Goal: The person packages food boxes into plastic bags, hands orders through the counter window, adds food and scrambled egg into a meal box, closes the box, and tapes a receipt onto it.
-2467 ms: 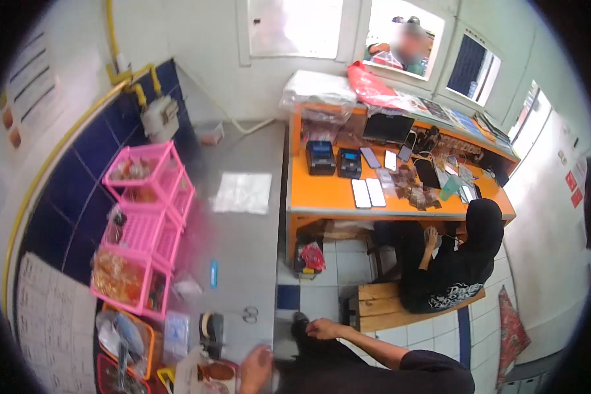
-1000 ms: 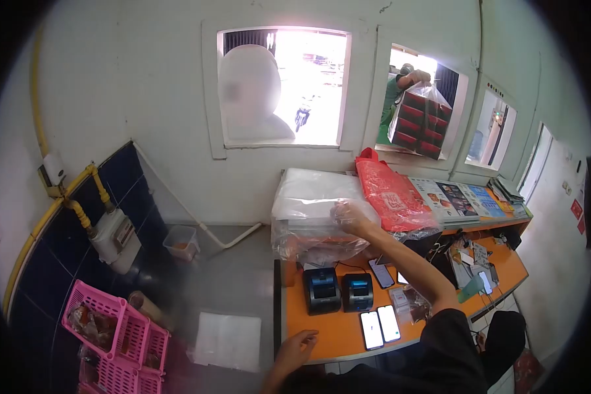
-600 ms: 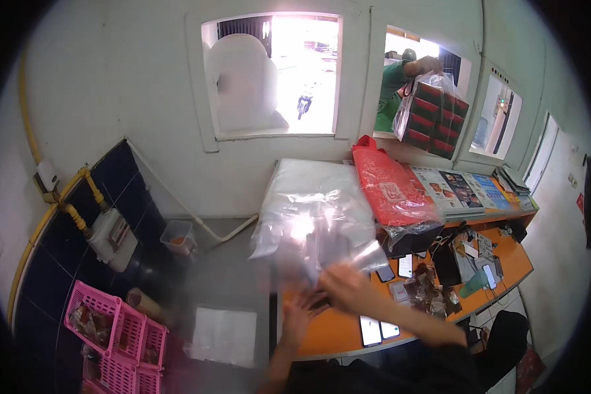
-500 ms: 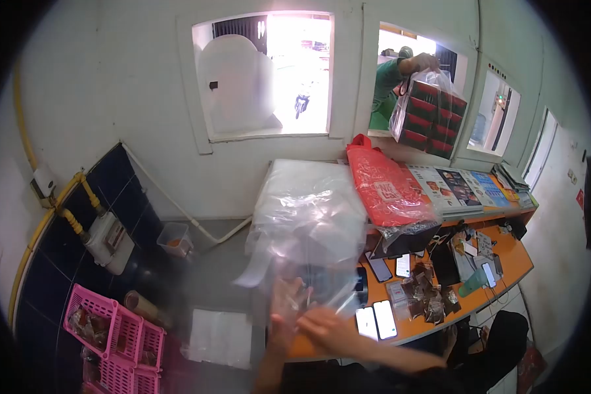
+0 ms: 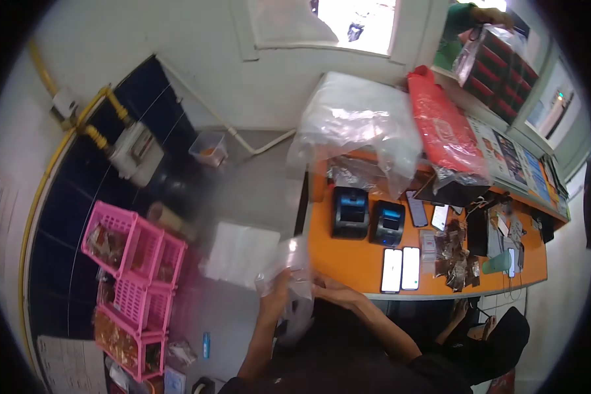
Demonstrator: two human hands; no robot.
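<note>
My left hand (image 5: 277, 295) is closed on a clear plastic bag (image 5: 297, 262) over the right edge of the grey counter. Beside it, my right hand (image 5: 335, 290) has its fingers closed at the bag's right side, near the front edge of the orange desk (image 5: 348, 266). The bag hangs crumpled between both hands and partly hides their fingertips. A stack of clear plastic bags (image 5: 361, 108) lies on the shelf above the desk. White sheets (image 5: 243, 253) rest on the counter to the left of my hands.
Two black printers (image 5: 350, 213), several phones (image 5: 392, 269) and small brown packets (image 5: 453, 259) are on the desk. Pink baskets (image 5: 134, 295) stand at left. A seated person in black (image 5: 505, 341) is at lower right. Outside the window, another person's hand (image 5: 492, 16) holds bagged boxes (image 5: 499, 75).
My hands reached to the bag stack, pulled a clear bag off and brought it down toward my body. The view has shifted, and the boxes now hang at the window's upper right.
</note>
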